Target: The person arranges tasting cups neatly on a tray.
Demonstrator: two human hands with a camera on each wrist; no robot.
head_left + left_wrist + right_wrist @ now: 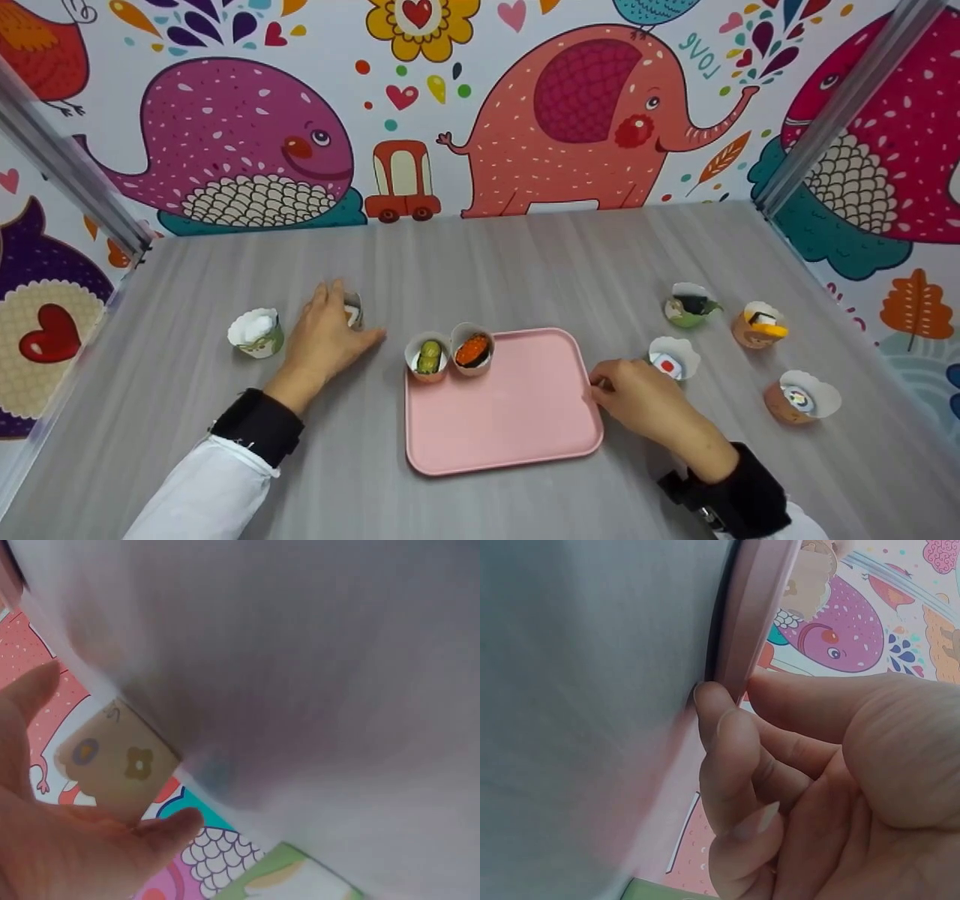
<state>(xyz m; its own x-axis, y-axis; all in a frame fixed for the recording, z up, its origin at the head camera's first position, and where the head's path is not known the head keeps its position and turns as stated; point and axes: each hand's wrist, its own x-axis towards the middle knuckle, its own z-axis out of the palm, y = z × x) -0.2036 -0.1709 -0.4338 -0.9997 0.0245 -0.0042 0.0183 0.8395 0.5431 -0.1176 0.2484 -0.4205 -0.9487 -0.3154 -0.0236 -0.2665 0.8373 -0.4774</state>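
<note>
My right hand (649, 401) pinches the right edge of a pink tray (517, 405). In the right wrist view, the thumb lies on one side of the tray's rim (754, 622) and curled fingers on the other. My left hand (324, 337) reaches around a paper cup (353, 311), thumb and fingers spread apart. The left wrist view shows that cup (124, 757) between them, without a clear grip. On the tray's far left corner stand a cup with a green-topped sushi piece (429, 358) and one with an orange roe sushi piece (472, 350).
A green paper cup (256, 334) with white contents stands left of my left hand. On the right are several sushi cups: one beside my right hand (667, 364), a green one (686, 306), and brown ones (757, 326) farther right. Patterned walls border the table.
</note>
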